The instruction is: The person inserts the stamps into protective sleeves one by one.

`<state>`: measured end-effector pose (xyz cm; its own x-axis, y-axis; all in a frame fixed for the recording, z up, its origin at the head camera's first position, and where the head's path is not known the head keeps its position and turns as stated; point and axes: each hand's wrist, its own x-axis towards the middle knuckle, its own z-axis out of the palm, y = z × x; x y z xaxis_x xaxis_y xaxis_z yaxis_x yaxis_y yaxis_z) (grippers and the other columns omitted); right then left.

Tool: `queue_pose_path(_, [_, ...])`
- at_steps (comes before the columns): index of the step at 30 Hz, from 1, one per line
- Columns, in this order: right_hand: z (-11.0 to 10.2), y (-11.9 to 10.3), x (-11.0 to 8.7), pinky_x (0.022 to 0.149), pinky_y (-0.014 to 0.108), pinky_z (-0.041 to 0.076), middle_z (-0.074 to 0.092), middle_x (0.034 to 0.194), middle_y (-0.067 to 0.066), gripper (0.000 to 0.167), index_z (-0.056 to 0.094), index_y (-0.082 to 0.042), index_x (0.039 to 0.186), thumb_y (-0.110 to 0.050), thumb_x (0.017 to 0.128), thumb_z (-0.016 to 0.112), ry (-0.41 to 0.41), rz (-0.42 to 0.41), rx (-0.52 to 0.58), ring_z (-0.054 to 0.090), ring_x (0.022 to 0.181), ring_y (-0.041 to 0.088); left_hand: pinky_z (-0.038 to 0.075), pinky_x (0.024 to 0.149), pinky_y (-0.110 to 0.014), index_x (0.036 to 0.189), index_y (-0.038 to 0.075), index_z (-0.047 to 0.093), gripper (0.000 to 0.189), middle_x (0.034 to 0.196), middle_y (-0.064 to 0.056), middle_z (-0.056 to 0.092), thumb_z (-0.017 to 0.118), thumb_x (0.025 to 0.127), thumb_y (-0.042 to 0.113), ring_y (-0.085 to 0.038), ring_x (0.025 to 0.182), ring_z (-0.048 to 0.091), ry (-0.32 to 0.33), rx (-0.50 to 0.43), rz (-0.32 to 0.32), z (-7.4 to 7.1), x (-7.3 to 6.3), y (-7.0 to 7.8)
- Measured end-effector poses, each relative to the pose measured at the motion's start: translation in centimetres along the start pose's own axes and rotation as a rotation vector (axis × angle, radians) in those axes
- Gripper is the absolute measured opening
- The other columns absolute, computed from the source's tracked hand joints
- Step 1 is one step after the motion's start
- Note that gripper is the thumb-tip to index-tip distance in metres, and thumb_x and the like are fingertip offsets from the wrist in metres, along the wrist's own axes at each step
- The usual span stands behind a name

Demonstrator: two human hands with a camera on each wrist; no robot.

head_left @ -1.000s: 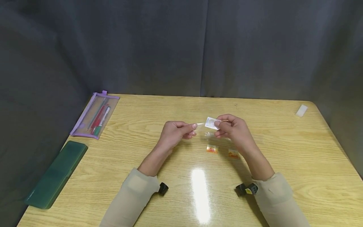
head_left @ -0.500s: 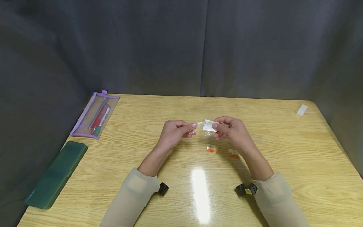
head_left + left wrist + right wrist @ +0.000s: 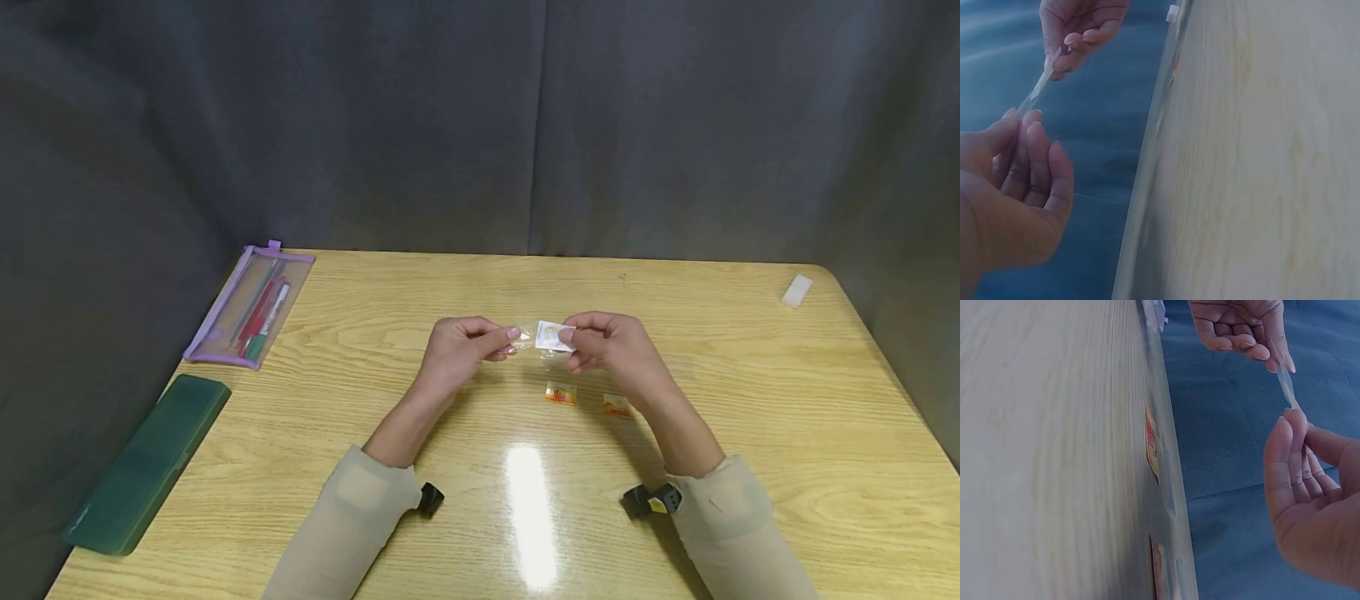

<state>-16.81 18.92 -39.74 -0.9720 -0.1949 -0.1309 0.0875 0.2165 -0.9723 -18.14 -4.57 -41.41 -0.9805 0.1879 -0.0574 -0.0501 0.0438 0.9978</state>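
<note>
Between thumb and fingers, my left hand (image 3: 461, 354) pinches one end of a small clear plastic bag (image 3: 527, 335). My right hand (image 3: 611, 346) pinches a small white printed card (image 3: 551, 335), which overlaps the bag's right end in the head view. Both wrist views show the bag and card edge-on, stretched between the two hands and held above the table. Below the hands lie two small orange-and-yellow cards, a left one (image 3: 561, 393) and a right one (image 3: 617, 406) partly covered by my right wrist. More clear plastic (image 3: 555, 360) lies behind them, half hidden by my right hand.
At the left of the wooden table (image 3: 337, 500) lie a purple-edged mesh pouch (image 3: 238, 292) with pens inside and a long green case (image 3: 150, 467). A white eraser-like block (image 3: 797, 291) sits at the far right corner. Dark curtains (image 3: 375, 125) hang behind.
My right hand has shifted a little left and down with the white card, bringing it closer to the bag. The clear bag now shows broader and creased at my left fingertips.
</note>
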Motion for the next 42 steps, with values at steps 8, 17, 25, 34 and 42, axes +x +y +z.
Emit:
queue_pose_path(8, [-0.4, -0.1, -0.1, 0.071, 0.029, 0.062, 0.069, 0.089, 0.004, 0.031, 0.064, 0.010, 0.118, -0.015, 0.100, 0.062, -0.030, 0.017, -0.016, 0.067, 0.067, 0.010, 0.060, 0.087, -0.053, 0.087, 0.005, 0.081, 0.018, 0.080, -0.005, 0.077, 0.081, 0.088, 0.023, -0.017, 0.075, 0.073, 0.023, 0.048, 0.022, -0.1, -0.2, 0.3])
queue_pose_path(17, [-0.6, -0.2, -0.2, 0.071, 0.030, 0.062, 0.070, 0.090, 0.007, 0.031, 0.064, 0.012, 0.118, -0.013, 0.099, 0.064, -0.070, 0.031, -0.003, 0.067, 0.066, 0.010, 0.060, 0.086, -0.051, 0.086, 0.005, 0.081, 0.019, 0.080, -0.005, 0.077, 0.080, 0.089, 0.024, -0.019, 0.076, 0.073, -0.010, 0.088, 0.040, 0.1, -0.4, 0.2])
queue_pose_path(25, [-0.2, -0.1, -0.1, 0.071, 0.029, 0.061, 0.070, 0.091, 0.007, 0.029, 0.064, 0.008, 0.116, -0.015, 0.099, 0.064, -0.059, 0.035, -0.006, 0.067, 0.067, 0.011, 0.063, 0.077, -0.033, 0.089, 0.001, 0.080, 0.019, 0.086, -0.016, 0.076, 0.080, 0.089, 0.020, -0.017, 0.072, 0.072, -0.012, 0.042, 0.000, 0.7, -0.4, 0.1])
queue_pose_path(34, [0.4, 0.0, -0.2, 0.077, 0.039, 0.062, 0.068, 0.091, 0.004, 0.029, 0.066, 0.001, 0.117, -0.022, 0.100, 0.065, -0.034, 0.026, -0.058, 0.069, 0.073, 0.018, 0.061, 0.072, -0.025, 0.095, -0.003, 0.079, 0.018, 0.090, -0.012, 0.076, 0.077, 0.091, 0.014, -0.019, 0.074, 0.073, -0.027, -0.029, -0.045, 1.1, -0.4, -0.1])
queue_pose_path(42, [-0.1, -0.2, -0.3, 0.077, 0.037, 0.063, 0.066, 0.090, 0.002, 0.025, 0.065, 0.003, 0.115, -0.018, 0.101, 0.062, 0.006, -0.008, -0.055, 0.068, 0.073, 0.013, 0.062, 0.074, -0.028, 0.098, -0.002, 0.079, 0.016, 0.098, -0.014, 0.077, 0.073, 0.093, 0.012, -0.036, 0.090, 0.074, -0.038, -0.039, -0.029, 0.8, -0.4, 0.0])
